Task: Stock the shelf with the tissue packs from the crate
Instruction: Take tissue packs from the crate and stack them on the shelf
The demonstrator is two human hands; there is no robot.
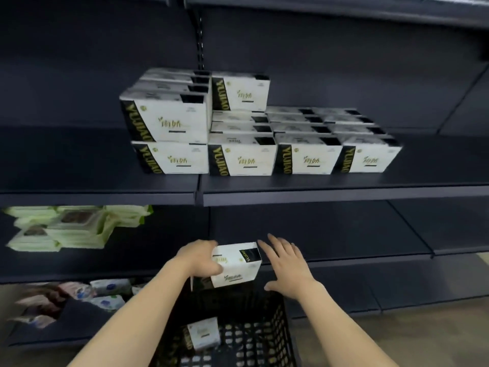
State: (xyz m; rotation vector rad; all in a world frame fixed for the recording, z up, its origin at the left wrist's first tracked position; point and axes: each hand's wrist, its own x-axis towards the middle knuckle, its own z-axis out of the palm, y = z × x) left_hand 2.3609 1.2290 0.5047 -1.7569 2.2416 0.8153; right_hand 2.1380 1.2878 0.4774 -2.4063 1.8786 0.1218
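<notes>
This is a shop aisle. Long dark metal shelves carry many identical tissue packs in neat rows, other wrapped goods lie lower left, and a black plastic crate stands near.

Glossy plastic-wrapped tissue packs, matt dark metal shelf, perforated plastic crate.

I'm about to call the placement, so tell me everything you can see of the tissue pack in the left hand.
The tissue pack is a white, soft-looking rectangular block with a black band at one end and blurred gold-and-black print. It is held tilted above the black crate, below the stocked shelf. The left hand grips its left side, thumb across the front. The right hand is open beside it, apparently not touching.
</notes>
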